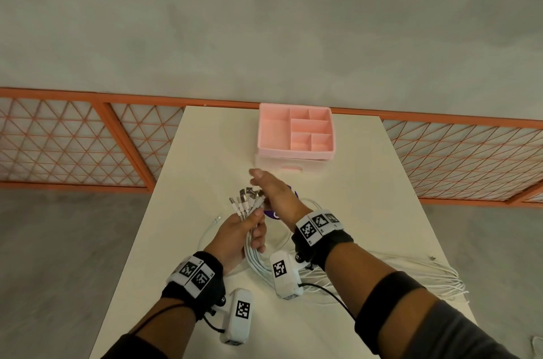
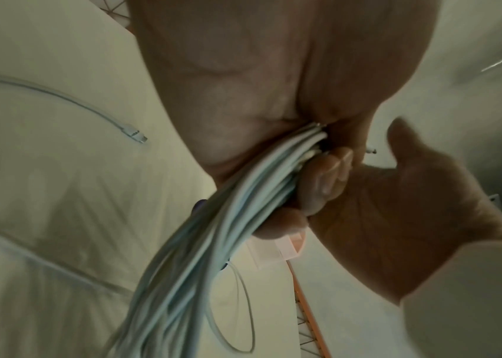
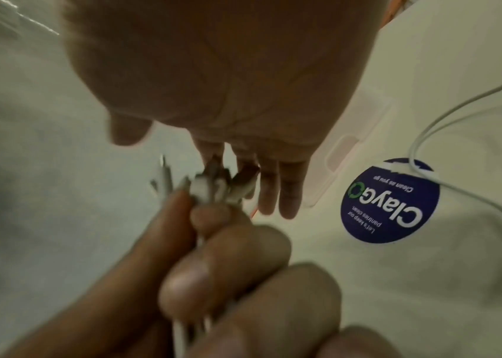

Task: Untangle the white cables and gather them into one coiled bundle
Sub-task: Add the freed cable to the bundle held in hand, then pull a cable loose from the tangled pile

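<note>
My left hand (image 1: 236,236) grips a bundle of several white cables (image 1: 254,256) just below their plug ends (image 1: 245,200), which fan out above the fist. My right hand (image 1: 271,191) is open with straight fingers, its palm side against those plug ends. In the right wrist view the straight fingers (image 3: 277,191) stand just behind the plug ends (image 3: 213,185). Seen from the left wrist, the cable bundle (image 2: 197,242) runs down out of my curled fingers (image 2: 326,174). The rest of the cables (image 1: 426,276) trails right across the table. One loose cable's connector (image 1: 218,218) lies left of my hands.
A pink compartment organizer (image 1: 295,131) on a white drawer base stands at the far end of the white table (image 1: 205,153). A round dark blue sticker (image 3: 390,201) lies on the table under my right hand, with one cable (image 3: 457,109) across it. An orange lattice railing (image 1: 73,141) runs behind the table.
</note>
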Tool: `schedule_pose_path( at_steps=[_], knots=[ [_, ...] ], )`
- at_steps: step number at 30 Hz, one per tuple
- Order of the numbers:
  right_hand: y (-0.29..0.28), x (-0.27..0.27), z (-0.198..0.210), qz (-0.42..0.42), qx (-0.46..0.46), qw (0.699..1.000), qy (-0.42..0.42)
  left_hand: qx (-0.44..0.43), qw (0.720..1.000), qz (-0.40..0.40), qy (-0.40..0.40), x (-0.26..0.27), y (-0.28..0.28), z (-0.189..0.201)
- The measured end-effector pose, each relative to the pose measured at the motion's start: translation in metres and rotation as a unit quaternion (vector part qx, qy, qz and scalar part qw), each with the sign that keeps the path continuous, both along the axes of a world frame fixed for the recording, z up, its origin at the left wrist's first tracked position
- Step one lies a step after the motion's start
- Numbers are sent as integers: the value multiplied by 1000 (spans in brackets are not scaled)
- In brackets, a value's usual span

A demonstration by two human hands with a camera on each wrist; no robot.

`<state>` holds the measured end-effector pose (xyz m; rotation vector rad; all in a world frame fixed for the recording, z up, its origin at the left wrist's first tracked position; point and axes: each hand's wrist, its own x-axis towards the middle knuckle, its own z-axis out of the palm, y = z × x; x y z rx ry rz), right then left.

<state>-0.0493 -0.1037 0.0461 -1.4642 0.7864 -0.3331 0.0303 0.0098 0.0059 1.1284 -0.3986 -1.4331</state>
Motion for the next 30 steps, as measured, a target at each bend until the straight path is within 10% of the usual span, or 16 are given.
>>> schedule_pose_path(
  at_steps=[8, 14, 17, 19, 22, 30],
  knots=[
    [6, -4, 8, 103, -217, 967, 84, -10, 995, -45, -83, 7, 0, 7],
    [4, -8, -9, 28, -113, 993, 5, -3, 998, 57, -21, 5, -6, 8],
    [-19, -27, -40, -52, -196, 959, 196, 5, 991, 130, 19, 11, -7, 3],
    [-32, -51, -59, -71, -225, 880, 413, 14, 985, 169, 26, 14, -6, -3],
    [-39, -91, -84, -91, -138, 838, 521, 28, 980, 196, 35, 14, -3, -10],
    [-12, -74, -67, -203, 68, 971, 102, 67, 975, 207, -46, 6, -12, -13]
  ],
)
